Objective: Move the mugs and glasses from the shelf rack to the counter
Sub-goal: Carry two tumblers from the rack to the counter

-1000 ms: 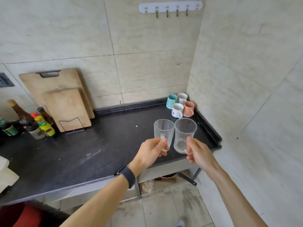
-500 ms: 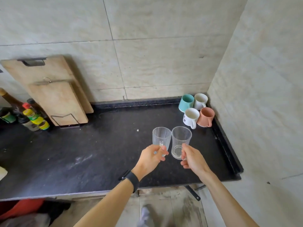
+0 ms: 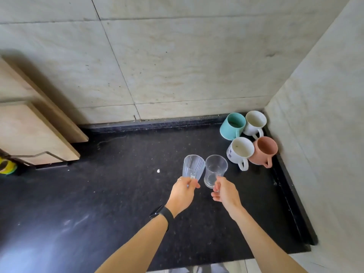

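Observation:
Two clear glasses hang side by side over the black counter (image 3: 98,194). My left hand (image 3: 182,194) grips the base of the ribbed glass (image 3: 193,166). My right hand (image 3: 225,192) pinches the lower side of the smooth glass (image 3: 215,168). I cannot tell whether either glass touches the counter. In the back right corner stand several mugs: a teal mug (image 3: 232,128), a white mug (image 3: 255,123), a white mug with lettering (image 3: 239,151) and a pink mug (image 3: 264,149). The shelf rack is out of view.
Two wooden cutting boards (image 3: 35,131) lean on the tiled wall at the left in a wire holder. A yellow-capped bottle (image 3: 6,167) shows at the left edge. A small white crumb (image 3: 158,170) lies left of the glasses. The counter has a raised right rim (image 3: 291,194).
I have stepped closer and the view tilts down. Both hands have carried the glasses farther over the counter, toward the mugs in the corner.

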A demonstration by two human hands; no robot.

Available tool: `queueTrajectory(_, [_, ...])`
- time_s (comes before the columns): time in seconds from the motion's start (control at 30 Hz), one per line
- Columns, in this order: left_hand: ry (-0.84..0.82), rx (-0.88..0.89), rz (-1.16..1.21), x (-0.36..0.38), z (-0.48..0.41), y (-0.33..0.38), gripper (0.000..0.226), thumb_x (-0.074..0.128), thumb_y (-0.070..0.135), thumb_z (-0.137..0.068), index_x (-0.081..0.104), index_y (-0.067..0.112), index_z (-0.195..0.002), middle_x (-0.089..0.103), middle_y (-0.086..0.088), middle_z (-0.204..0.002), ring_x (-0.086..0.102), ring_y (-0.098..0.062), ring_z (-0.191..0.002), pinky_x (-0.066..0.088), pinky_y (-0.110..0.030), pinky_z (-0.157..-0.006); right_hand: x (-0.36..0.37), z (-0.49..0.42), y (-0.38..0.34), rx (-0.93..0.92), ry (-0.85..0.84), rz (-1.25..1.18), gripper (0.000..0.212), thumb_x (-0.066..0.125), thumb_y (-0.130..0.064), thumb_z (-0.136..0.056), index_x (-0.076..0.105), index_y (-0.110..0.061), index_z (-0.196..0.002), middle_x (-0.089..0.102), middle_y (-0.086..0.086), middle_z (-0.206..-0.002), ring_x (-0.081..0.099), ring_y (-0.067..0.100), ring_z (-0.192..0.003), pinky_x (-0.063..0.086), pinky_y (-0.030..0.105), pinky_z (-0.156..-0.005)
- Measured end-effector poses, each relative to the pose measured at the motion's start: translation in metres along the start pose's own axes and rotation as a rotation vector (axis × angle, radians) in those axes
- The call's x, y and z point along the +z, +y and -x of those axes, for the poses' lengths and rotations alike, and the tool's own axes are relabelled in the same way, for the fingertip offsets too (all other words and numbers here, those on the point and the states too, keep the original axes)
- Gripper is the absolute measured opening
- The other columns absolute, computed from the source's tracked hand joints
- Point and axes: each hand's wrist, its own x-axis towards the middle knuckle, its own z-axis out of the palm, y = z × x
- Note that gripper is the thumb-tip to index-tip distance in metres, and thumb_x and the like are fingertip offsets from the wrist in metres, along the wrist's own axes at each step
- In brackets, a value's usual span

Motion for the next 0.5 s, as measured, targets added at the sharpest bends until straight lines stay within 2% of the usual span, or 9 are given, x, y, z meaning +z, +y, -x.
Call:
queueTrajectory(0.13, [-0.009,-0.024,0.052,0.002,-0.038,0.010,0.037,0.045,0.022,-0.100,0.054,0.021,-0.065,0.058,-0.004,-0.081,0.052,-0.018,-0.072,0.041,-0.024,-0.062,0.003,-0.039,-0.023,-0.033,-0.049,-0.061,0.038,0.042,-0.029,-0.099,0.053,-0.011,-0.067,0.068,0.011,-0.080,0.072,0.026,-0.074,0.061,0.042,-0.081])
queueTrajectory(0.2, [0.016,-0.028,0.066,0.003,-0.057,0.020,0.039,0.044,0.018,-0.100,0.051,0.020,-0.062,0.055,-0.002,-0.076,0.048,-0.014,-0.067,0.042,-0.025,-0.062,0.004,-0.057,-0.035,-0.061,-0.078,-0.112,0.037,0.041,-0.028,-0.096,0.053,-0.011,-0.066,0.067,0.011,-0.076,0.072,0.028,-0.071,0.061,0.044,-0.080])
queueTrajectory(0.27, [0.044,-0.022,0.055,0.006,-0.076,0.027,0.040,0.043,0.013,-0.101,0.050,0.021,-0.062,0.052,0.003,-0.074,0.047,-0.011,-0.066,0.041,-0.020,-0.060,0.004,-0.075,-0.046,-0.098,-0.101,-0.125,0.037,0.039,-0.028,-0.096,0.053,-0.011,-0.067,0.068,0.011,-0.077,0.073,0.031,-0.074,0.060,0.045,-0.081])
queueTrajectory(0.33, [0.060,-0.033,0.047,0.006,-0.092,0.034,0.038,0.041,0.009,-0.101,0.055,0.024,-0.069,0.057,0.001,-0.084,0.055,-0.013,-0.076,0.047,-0.019,-0.068,0.007,-0.090,-0.057,-0.135,-0.122,-0.109,0.037,0.038,-0.027,-0.098,0.052,-0.012,-0.068,0.069,0.011,-0.081,0.074,0.032,-0.080,0.059,0.046,-0.084])
queueTrajectory(0.4, [0.066,-0.043,0.036,0.004,-0.110,0.041,0.029,0.040,0.009,-0.102,0.063,0.018,-0.087,0.060,-0.007,-0.103,0.062,-0.020,-0.096,0.053,-0.030,-0.087,0.012,-0.105,-0.070,-0.167,-0.145,-0.108,0.036,0.037,-0.026,-0.099,0.053,-0.012,-0.070,0.069,0.011,-0.083,0.073,0.031,-0.082,0.058,0.047,-0.086])
queueTrajectory(0.5, [0.101,-0.026,0.005,-0.001,-0.139,0.052,0.026,0.041,0.009,-0.102,0.067,0.010,-0.101,0.059,-0.013,-0.113,0.061,-0.026,-0.105,0.051,-0.038,-0.094,0.015,-0.128,-0.093,-0.193,-0.151,-0.095,0.038,0.036,-0.027,-0.099,0.056,-0.010,-0.073,0.069,0.010,-0.082,0.074,0.029,-0.080,0.058,0.046,-0.084])
